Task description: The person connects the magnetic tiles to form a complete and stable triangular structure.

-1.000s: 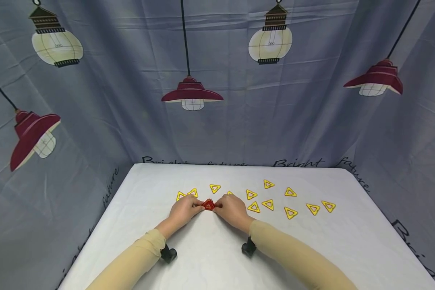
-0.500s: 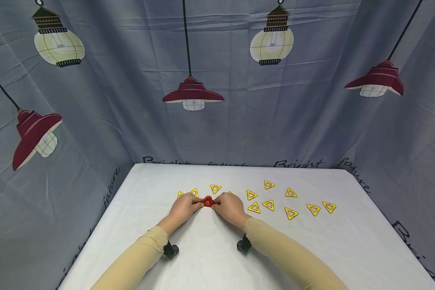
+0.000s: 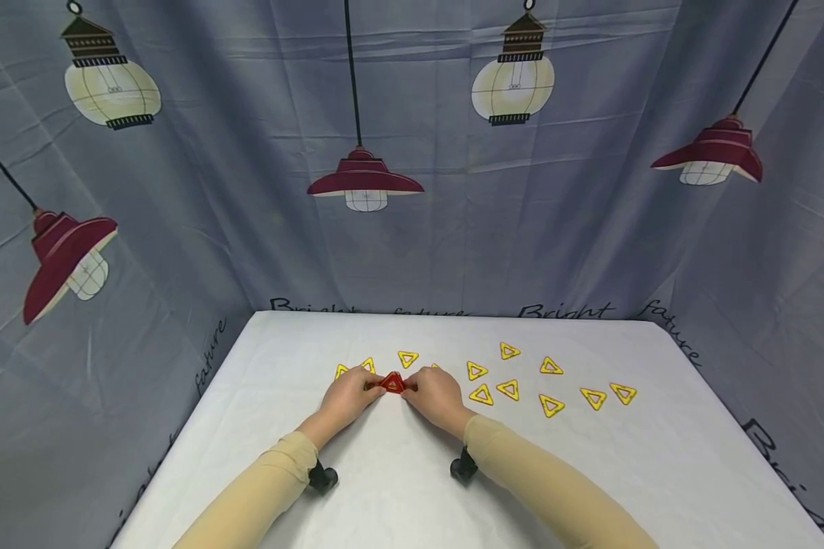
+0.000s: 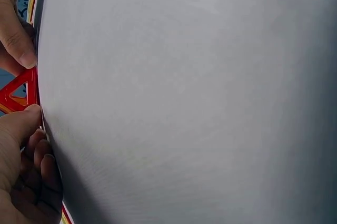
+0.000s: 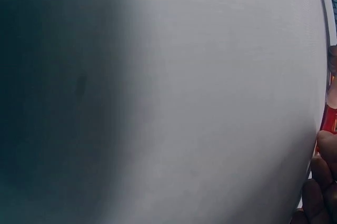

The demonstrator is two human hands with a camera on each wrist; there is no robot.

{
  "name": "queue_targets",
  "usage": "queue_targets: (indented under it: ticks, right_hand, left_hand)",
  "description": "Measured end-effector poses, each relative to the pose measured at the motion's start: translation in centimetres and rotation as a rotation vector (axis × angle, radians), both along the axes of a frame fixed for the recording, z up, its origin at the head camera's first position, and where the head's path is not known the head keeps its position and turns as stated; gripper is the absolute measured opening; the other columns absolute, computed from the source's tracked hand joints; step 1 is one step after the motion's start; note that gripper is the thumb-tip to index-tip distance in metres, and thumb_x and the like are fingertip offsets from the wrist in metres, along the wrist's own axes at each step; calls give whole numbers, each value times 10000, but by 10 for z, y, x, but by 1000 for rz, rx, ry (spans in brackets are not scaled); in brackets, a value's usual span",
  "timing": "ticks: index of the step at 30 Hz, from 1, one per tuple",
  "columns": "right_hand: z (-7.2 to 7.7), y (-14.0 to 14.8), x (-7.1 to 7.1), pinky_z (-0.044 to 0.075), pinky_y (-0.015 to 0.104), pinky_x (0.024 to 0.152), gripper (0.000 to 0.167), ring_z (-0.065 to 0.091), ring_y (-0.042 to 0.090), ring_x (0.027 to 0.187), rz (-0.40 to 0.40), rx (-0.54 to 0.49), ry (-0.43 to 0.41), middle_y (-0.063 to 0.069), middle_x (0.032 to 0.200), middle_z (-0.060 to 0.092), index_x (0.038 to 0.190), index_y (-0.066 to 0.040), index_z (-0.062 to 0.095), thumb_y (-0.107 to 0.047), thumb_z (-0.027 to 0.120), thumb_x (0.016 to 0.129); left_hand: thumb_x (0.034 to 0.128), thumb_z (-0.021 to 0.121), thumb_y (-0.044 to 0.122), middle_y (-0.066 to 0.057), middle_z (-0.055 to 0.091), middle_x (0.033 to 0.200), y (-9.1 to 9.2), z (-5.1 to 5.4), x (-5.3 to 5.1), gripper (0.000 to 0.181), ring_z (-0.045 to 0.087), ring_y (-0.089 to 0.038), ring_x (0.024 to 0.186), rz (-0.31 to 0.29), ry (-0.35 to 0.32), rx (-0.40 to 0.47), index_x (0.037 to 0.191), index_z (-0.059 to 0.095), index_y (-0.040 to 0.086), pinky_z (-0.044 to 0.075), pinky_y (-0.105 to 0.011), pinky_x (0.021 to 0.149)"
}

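A red open-centred triangle (image 3: 393, 383) stands raised between the two hands in the head view. My left hand (image 3: 346, 397) pinches its left corner between thumb and fingers. At the right corner, my right hand (image 3: 436, 396) pinches it the same way. The left wrist view shows the red triangle (image 4: 20, 92) close up, with an orange-yellow edge behind it. Whether several pieces are stacked there cannot be made out. In the right wrist view only a sliver of the red triangle (image 5: 330, 119) shows, by the fingertips.
Several yellow triangle frames lie flat on the white table (image 3: 398, 488), among them one at the back (image 3: 408, 358), one near the right hand (image 3: 481, 394) and one far right (image 3: 622, 393). Others are partly hidden behind the hands. A grey curtain (image 3: 412, 252) hangs behind.
Both hands and the red triangle have shifted slightly left and away from the body. The right forearm has swung a little inward. Both hands keep their grip; the yellow triangles lie as before.
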State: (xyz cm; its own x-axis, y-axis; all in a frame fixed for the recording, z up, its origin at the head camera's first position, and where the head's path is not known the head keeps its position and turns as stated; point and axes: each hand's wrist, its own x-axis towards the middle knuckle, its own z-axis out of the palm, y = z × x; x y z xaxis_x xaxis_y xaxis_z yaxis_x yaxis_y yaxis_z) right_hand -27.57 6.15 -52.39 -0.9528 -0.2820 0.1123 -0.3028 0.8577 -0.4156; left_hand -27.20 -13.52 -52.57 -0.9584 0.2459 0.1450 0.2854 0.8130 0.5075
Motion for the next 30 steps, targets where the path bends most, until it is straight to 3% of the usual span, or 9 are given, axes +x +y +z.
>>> queue_targets:
  ticks: [9, 16, 21, 30]
  right_hand:
    - [3, 7, 6, 540, 361, 846, 237, 673, 164, 972, 32, -27, -15, -14, 999, 739, 1103, -111, 806, -218, 800, 892]
    - [4, 16, 17, 509, 336, 802, 237, 597, 140, 889, 77, 15, 24, -29, 947, 662, 1067, -131, 810, -227, 822, 851]
    - [3, 24, 26, 458, 317, 748, 280, 509, 131, 838, 92, 64, 44, -39, 940, 597, 1091, -146, 802, -273, 826, 844]
    - [6, 50, 42, 465, 338, 788, 303, 522, 138, 899, 125, 91, 16, -55, 1028, 617, 1129, -182, 800, -302, 819, 852]
  left_hand:
    - [900, 798, 164, 19, 639, 910, -3, 2, 6, 278, 559, -122, 822, -13, 13, 44, 1144, 762, 36, 498, -365, 758]
    - [882, 815, 174, 15, 660, 943, -9, 2, 14, 281, 608, -131, 868, -11, 4, 50, 1128, 766, 48, 518, -376, 794]
    - [875, 823, 226, 17, 652, 950, -16, 1, 22, 301, 612, -141, 878, 15, 8, 5, 1126, 776, 66, 521, -382, 793]
    - [859, 834, 298, 31, 616, 978, -24, 3, 35, 358, 573, -118, 850, 12, 27, -81, 1156, 773, 108, 485, -331, 726]
